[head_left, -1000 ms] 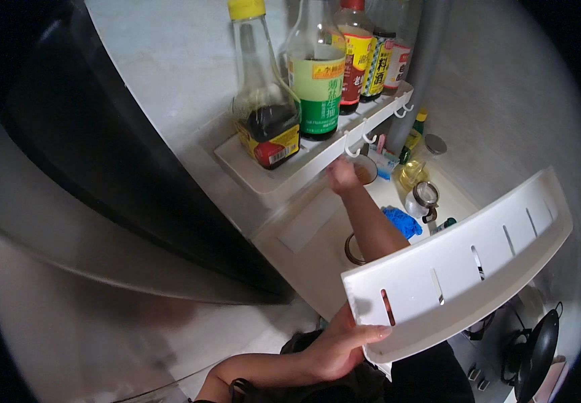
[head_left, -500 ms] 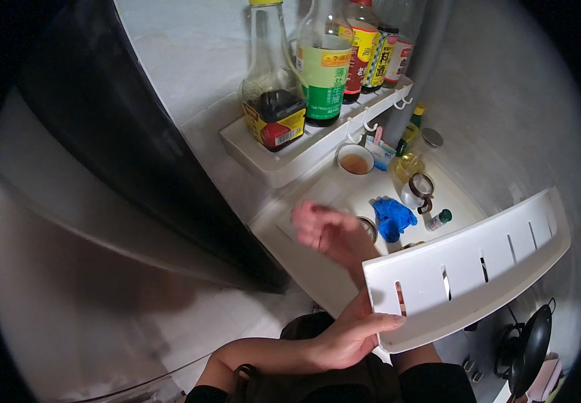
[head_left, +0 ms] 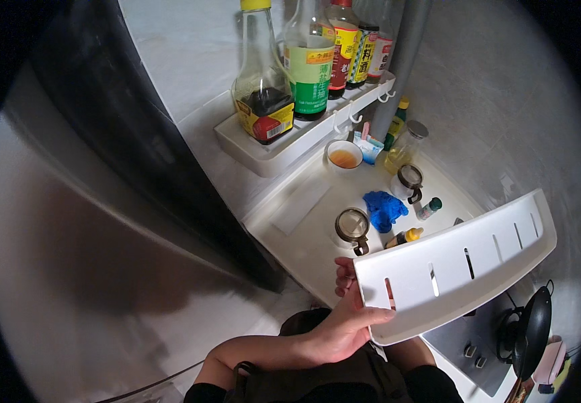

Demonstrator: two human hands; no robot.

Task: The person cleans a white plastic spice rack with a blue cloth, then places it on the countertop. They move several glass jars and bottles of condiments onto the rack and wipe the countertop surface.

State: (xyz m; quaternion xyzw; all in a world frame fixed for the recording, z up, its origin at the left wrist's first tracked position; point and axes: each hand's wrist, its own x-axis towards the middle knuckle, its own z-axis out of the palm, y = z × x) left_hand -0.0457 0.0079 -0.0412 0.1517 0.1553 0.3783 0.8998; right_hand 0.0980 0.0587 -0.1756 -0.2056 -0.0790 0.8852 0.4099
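Note:
My left hand [head_left: 347,329] grips a white slotted plastic rack [head_left: 458,265] by its left end, thumb on the front face. Behind that end my right hand [head_left: 345,275] shows only bent fingertips; what they hold, if anything, is hidden. Just above sit a lidded glass pot [head_left: 352,230] and a small yellow-capped bottle [head_left: 406,238]. A crumpled blue item [head_left: 386,209], a second lidded pot [head_left: 407,183] and a bowl of orange liquid [head_left: 344,158] also sit on the cream counter [head_left: 273,242].
A wall shelf [head_left: 257,161] with hooks holds several sauce bottles. A grey pipe [head_left: 401,60] runs beside it, above an oil jar [head_left: 401,151]. A dark appliance edge [head_left: 169,188] borders the left. A black pan [head_left: 529,332] stands by a hob [head_left: 465,363] at lower right.
My right hand came back from near the bowl and down behind the rack's left end, uncovering the counter items. The left hand still holds the rack, which shifted slightly.

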